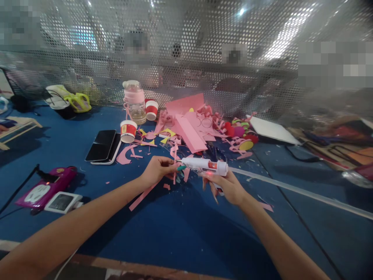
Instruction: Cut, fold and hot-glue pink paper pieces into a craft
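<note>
My right hand is wrapped round a white glue gun that glows red near the grip. From the gun's back end a long translucent glue stick runs off to the right. The nozzle points left, close to the fingertips of my left hand. Those fingers are pinched on a narrow pink paper strip, and a small teal bit shows at the thumb tip; what it is I cannot make out. Pink paper scraps lie around and under the left hand.
Behind my hands is a pile of pink paper. Two paper cups, a pink-lidded bottle and a phone stand or lie to the left. A purple power strip is nearer. A perforated metal screen closes the back.
</note>
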A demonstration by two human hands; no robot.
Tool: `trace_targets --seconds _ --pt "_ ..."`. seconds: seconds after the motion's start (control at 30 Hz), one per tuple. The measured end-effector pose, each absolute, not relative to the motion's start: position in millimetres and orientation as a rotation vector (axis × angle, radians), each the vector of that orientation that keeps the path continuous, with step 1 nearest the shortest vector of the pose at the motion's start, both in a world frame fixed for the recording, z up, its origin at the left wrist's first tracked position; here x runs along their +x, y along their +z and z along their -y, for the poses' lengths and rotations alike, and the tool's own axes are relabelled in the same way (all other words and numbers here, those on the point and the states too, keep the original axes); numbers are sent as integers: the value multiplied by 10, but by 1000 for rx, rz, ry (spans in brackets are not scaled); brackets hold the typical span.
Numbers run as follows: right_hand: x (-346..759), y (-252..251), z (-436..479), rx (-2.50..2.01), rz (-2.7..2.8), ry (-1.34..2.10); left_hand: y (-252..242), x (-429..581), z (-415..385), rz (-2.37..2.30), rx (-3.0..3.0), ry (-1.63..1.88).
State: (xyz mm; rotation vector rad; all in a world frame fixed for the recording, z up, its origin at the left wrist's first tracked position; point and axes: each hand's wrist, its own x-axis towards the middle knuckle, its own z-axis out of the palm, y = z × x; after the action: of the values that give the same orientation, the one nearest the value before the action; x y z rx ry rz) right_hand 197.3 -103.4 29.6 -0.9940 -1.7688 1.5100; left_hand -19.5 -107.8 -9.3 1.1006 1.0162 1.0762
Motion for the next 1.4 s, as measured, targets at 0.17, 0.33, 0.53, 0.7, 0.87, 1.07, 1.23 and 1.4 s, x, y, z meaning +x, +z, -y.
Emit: trace_targets --seconds 0.17,0.33,0.53,0.7,0.87,1.07,1.23,1.4 --pt "1958 325 1032 -973 1736 1522 -101 -193 1075 -1026 1100 1066" --pt "1950 336 1042 -1000 1727 1502 -104 -189 1074 -1024 1098 1067" --pt "1946 354 1051 -1019 1744 1493 -96 -189 1079 -1023 1096 1074" --pt "1966 363 1045 -1026 1771 1504 -100 -192 1078 -1025 1096 1079" --pt "1966 352 1039 -1019 1754 1534 -85 -188 1081 -1022 1091 1073" --pt "1968 323 1027 -1022 1756 1497 -62 -180 1083 -1021 1074 1063" --pt "1961 345 1041 -1043 1771 1517 -70 -184 1081 -1027 1077 1074" --pt "2021 338 1023 -1076 1842 1341 -98 -201 1067 -1032 1089 1081"
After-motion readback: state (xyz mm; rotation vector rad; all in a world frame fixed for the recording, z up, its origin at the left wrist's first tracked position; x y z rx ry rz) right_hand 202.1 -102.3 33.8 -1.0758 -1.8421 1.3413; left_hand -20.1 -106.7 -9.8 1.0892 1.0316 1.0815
